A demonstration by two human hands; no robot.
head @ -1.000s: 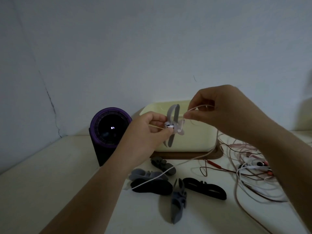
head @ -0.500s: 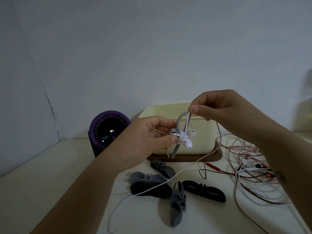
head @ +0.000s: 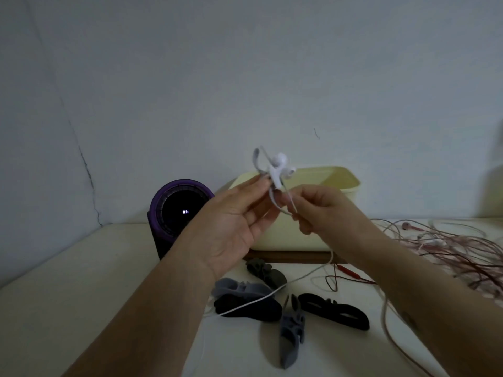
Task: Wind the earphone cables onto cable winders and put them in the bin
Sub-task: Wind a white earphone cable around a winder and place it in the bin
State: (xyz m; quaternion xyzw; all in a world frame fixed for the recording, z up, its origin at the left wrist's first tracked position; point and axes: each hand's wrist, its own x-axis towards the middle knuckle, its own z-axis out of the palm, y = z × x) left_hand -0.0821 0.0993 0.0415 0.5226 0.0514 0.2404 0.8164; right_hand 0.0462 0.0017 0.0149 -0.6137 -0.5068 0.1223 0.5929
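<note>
My left hand pinches a grey cable winder by its middle, held up in front of the cream bin. Two white earbuds stick up from the winder. My right hand pinches the white earphone cable just below the winder. The cable's slack hangs down to the table and trails left over the dark winders.
Several spare winders lie on the table: dark ones and grey ones. A tangle of pink and red earphone cables covers the right side. A purple round speaker stands left of the bin, against the wall.
My right hand dropped from above the winder to below it, drawing the cable down. The left hand turned the winder so the earbuds now point up.
</note>
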